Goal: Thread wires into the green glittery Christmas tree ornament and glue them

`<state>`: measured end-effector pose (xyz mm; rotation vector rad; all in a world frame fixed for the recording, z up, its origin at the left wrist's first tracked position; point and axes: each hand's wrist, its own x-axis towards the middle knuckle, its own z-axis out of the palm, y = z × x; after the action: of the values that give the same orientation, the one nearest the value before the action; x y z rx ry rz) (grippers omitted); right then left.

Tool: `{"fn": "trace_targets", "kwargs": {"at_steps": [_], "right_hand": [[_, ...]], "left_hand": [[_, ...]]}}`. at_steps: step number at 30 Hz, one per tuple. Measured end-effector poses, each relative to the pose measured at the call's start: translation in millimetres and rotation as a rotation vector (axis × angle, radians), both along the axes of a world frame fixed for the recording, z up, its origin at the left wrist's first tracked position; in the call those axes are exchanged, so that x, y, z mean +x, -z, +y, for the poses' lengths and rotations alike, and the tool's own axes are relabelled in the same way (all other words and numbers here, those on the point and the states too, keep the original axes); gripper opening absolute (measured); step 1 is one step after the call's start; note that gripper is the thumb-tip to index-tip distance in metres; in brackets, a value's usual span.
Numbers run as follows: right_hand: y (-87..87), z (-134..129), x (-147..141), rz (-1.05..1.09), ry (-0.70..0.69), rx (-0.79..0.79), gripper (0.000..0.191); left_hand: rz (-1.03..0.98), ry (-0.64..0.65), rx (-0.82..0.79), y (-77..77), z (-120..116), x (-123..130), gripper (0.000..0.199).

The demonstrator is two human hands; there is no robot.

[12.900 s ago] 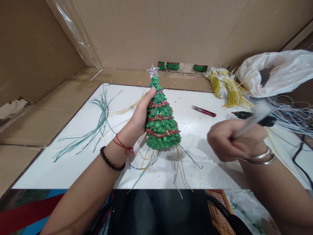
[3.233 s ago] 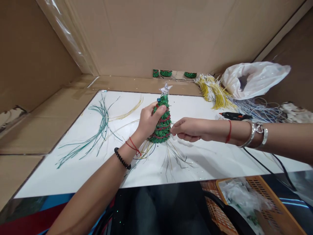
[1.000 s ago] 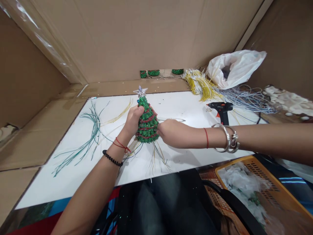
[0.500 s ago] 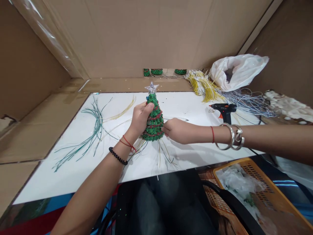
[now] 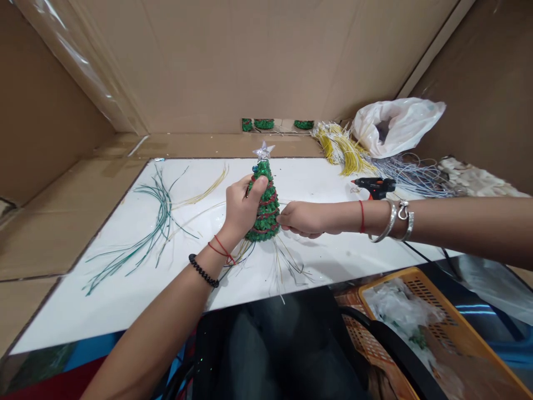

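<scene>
A small green Christmas tree (image 5: 267, 215) with red garland bands stands upright above the white board (image 5: 125, 222), tipped by a clear star (image 5: 264, 151). My left hand (image 5: 244, 204) is wrapped round its upper left side, thumb across the front. At the tree's lower right edge, my right hand (image 5: 303, 218) has its fingertips pinched together; what they hold, if anything, is too small to make out. Thin wires (image 5: 287, 261) in yellow, white and dark green spread out from under the base.
Green wires (image 5: 160, 222) and yellow wires (image 5: 212, 186) lie on the board's left. Behind my right forearm are a black glue gun (image 5: 375, 186), yellow wire bundles (image 5: 350, 158), and a white plastic bag (image 5: 395, 128). Cardboard walls (image 5: 258, 61) surround the board. An orange basket (image 5: 412, 275) stands below right.
My view has shifted slightly. The tree leans a little differently in my left hand, and my right fingertips stay at its lower right side with the wrist slightly raised.
</scene>
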<state>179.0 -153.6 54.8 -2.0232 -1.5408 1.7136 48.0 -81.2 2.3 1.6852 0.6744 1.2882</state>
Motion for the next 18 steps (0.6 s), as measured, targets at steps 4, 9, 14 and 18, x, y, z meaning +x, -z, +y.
{"fn": "trace_targets", "kwargs": {"at_steps": [4,9,14,18], "right_hand": [[-7.2,3,2,0.014,-0.030,-0.035,0.027],[-11.0,13,9,0.060,-0.132,-0.108,0.023],[-6.7,12,9,0.085,-0.197,-0.114,0.023],[-6.6,11,9,0.012,-0.270,-0.032,0.023]], "left_hand": [[0.010,-0.004,0.030,-0.8,1,0,0.047],[0.000,0.031,0.042,-1.4,10,-2,0.050],[-0.026,0.101,-0.031,-2.4,12,-4,0.051],[-0.037,0.090,-0.047,-4.0,9,-3,0.051]]}}
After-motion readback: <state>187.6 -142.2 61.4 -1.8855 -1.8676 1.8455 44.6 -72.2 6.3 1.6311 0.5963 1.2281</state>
